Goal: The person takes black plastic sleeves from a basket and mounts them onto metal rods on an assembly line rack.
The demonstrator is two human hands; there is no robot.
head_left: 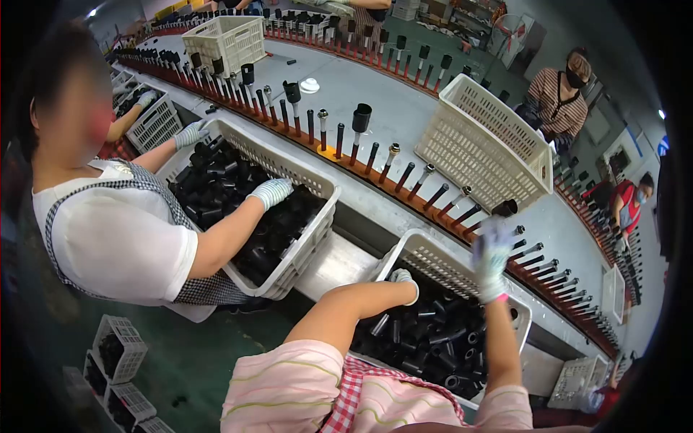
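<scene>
The left hand, in a pale knitted glove, reaches into the crate at about five o'clock; its fingers are partly hidden, and I cannot tell if they pinch something. The right hand, at about four o'clock, is badly blurred, so I cannot tell if it is spread or closed. Just above it, at three o'clock, a black cup is partly hard to make out.

The black tubes lie loosely heaped inside the crate, smooth and hollow, some with a shiny side; the forearms cover part of them. The crate is of whitish plastic, with perforated walls.

Beyond it, a long grey surface carries a reddish-brown rail with upright rods, some metal-tipped. At two o'clock stands a slatted white basket. A neighbour at nine o'clock works over another crate. The floor at eight o'clock is green.
</scene>
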